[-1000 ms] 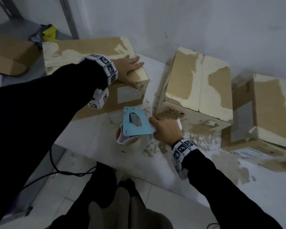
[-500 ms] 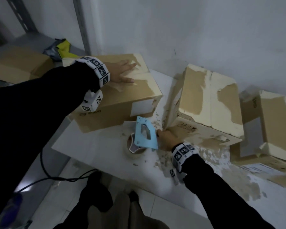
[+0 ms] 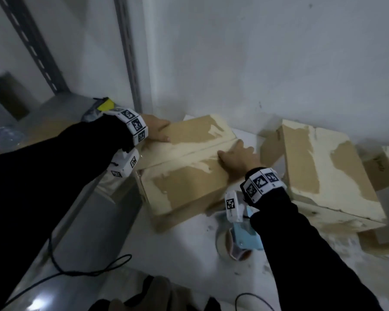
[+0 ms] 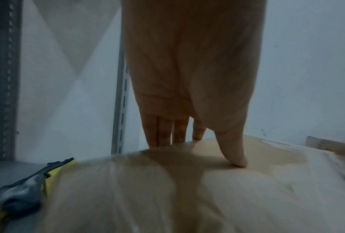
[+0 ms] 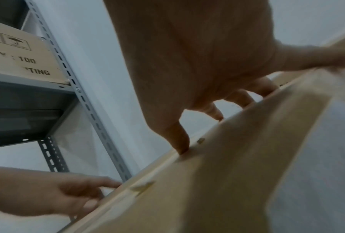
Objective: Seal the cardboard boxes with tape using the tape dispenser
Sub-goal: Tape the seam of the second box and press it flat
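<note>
Head view shows your left hand [image 3: 155,131] and right hand [image 3: 238,156] flat on the cardboard box [image 3: 189,173] on the bench [image 3: 189,248] — fingers straight, holding nothing. Flaps look closed, patchy with torn tape. Next, probably take the tape dispenser [image 3: 243,241] — it lies under your right wrist.

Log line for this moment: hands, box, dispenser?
left hand: flat on box | right hand: flat on box | dispenser: on table, unheld | seam: untaped
</note>
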